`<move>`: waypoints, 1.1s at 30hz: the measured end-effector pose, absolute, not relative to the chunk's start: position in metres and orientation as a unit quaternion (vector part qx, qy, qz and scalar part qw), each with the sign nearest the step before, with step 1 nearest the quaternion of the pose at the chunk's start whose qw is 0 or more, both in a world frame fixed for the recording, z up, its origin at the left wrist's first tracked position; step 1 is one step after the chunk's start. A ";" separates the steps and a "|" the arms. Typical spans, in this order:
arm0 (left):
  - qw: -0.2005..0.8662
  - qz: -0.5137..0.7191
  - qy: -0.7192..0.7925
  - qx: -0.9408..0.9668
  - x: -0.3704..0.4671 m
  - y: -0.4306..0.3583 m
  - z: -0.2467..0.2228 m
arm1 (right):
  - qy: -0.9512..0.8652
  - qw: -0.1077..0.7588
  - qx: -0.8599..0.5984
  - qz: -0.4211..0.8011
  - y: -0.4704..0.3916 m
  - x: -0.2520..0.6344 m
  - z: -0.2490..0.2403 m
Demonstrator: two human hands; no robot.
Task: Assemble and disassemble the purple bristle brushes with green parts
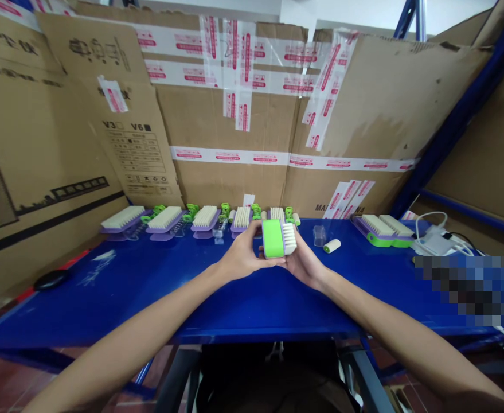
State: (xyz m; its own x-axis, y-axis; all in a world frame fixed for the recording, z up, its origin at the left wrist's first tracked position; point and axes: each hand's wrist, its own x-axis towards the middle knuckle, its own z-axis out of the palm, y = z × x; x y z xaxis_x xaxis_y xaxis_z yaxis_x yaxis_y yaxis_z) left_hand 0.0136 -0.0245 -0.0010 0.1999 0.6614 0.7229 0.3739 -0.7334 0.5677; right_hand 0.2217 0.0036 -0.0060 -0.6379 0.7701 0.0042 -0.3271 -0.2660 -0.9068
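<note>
A green and purple brush with white bristles is held up between my two hands above the blue table, its bristles facing right. My left hand grips it from the left, thumb beneath and fingers along the far side. On the right, my right hand holds it from behind and below, its fingers partly hidden by the brush. Just right of the hands lie a small clear plastic piece and a cream roller with a green end.
Purple brush heads, one of them here, line the back of the blue table with green clips and clear parts. A green double brush and a white power strip stand right. Taped cardboard walls the back. A black disc lies left.
</note>
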 end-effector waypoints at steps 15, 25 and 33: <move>0.119 0.561 0.351 0.740 0.019 -0.025 -0.008 | -0.485 0.387 -0.229 0.750 0.002 0.218 -0.009; 0.114 0.582 0.352 0.724 0.014 -0.021 -0.014 | -0.480 0.386 -0.218 0.757 0.000 0.216 -0.012; 0.155 0.559 0.350 0.735 0.019 -0.023 -0.012 | -0.473 0.375 -0.222 0.766 0.002 0.218 -0.012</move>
State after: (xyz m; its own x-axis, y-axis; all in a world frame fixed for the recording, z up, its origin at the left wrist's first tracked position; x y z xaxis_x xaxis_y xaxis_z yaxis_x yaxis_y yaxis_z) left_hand 0.0187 -0.0231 -0.0119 0.1289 0.6885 0.7137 0.3421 -0.7064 0.6197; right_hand 0.2182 0.0020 -0.0120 -0.6210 0.7837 0.0150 -0.3645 -0.2718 -0.8906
